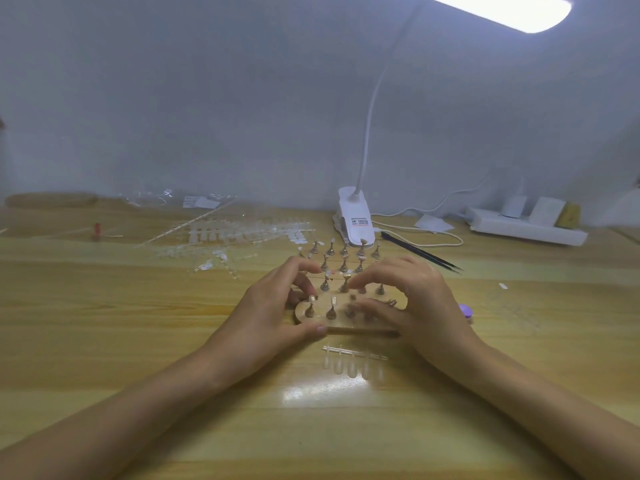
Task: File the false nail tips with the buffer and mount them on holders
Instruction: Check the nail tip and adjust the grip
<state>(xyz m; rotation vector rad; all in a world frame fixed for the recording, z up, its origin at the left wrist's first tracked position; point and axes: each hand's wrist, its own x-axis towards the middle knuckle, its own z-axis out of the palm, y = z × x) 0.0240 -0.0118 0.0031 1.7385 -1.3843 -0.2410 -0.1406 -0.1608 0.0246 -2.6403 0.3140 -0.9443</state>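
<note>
Head view showed mounting barely begun: few holders [331, 311] bore tips [333, 300], a full strip [351, 353] waited, left hand [277, 306] gripped the base [346, 329], right hand [415, 299] curled, its grasp unclear.

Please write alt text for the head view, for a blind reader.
Two hands work at a wooden base of small metal holders: the left hand grips its left end, the right hand curls over its right side. A strip of clear nail tips lies in front, a white lamp behind.
</note>
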